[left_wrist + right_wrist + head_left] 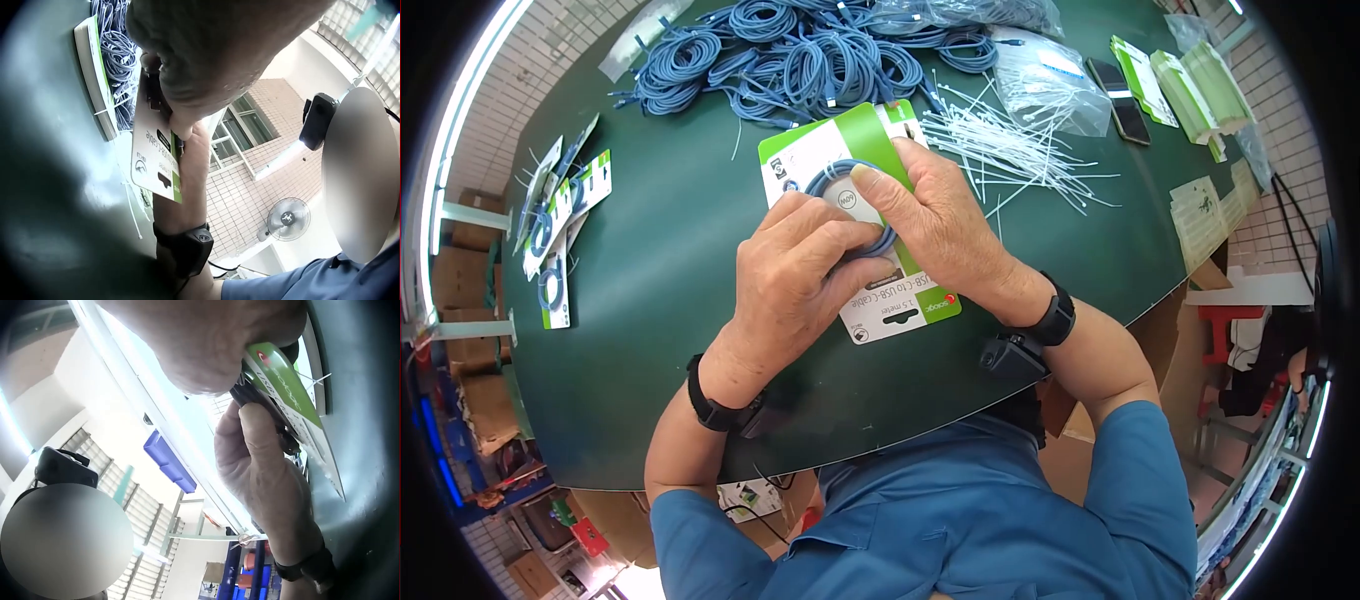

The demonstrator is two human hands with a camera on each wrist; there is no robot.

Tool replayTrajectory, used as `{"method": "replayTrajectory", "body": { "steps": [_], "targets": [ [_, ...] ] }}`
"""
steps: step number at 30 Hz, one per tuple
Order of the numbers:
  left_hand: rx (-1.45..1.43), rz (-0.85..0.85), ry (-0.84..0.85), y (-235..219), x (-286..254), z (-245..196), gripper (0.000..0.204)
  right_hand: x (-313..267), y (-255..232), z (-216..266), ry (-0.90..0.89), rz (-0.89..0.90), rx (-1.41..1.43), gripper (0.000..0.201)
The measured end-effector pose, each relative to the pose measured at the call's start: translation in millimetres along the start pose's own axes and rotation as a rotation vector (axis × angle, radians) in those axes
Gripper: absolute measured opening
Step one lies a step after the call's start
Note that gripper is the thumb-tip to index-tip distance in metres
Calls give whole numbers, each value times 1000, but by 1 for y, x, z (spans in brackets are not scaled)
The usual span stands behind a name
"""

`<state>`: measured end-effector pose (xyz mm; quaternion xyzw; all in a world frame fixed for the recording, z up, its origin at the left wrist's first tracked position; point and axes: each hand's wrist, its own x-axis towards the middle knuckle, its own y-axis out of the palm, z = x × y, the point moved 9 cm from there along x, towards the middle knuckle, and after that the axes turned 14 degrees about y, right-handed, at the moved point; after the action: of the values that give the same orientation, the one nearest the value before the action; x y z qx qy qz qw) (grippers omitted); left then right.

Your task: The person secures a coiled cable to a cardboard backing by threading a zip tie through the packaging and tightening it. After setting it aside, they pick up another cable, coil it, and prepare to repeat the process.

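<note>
Both hands hold a white-and-green packaging card (795, 150), printed "USB-C to USB-C cable", with a coiled blue cable (818, 180) on its face. My left hand (795, 260) curls its fingers and thumb round the near-left side of the coil. At the coil's upper right, my right hand (945, 215) presses its thumb on the cable and grips the card's edge, its other fingers mostly hidden behind. In the left wrist view the card (150, 153) stands tilted above the table. The right wrist view shows the left thumb against the dark cable (247, 394).
Many blue cable coils (800, 70) lie at the back, beside loose white cable ties (1010, 150) and a plastic bag (1050, 85). Carded cables (550, 230) sit at the left. A phone (1130, 118) and green-white card stacks (1185, 95) are at the back right.
</note>
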<state>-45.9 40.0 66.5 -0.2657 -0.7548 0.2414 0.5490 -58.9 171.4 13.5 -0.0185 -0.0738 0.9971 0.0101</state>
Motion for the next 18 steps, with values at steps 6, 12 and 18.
{"method": "replayTrajectory", "body": {
  "steps": [6, 12, 18],
  "targets": [
    [-43, -32, -202, 2, -10, 8, 22, -2, 7, 1, 13, 17, 34, 36],
    [-3, -119, -178, -1, -14, 5, 22, -5, 8, 8, -26, -33, -4, 35],
    [-98, -246, -122, -17, -12, 3, 26, -7, -6, 30, -144, -119, -30, 30]
  ]
}}
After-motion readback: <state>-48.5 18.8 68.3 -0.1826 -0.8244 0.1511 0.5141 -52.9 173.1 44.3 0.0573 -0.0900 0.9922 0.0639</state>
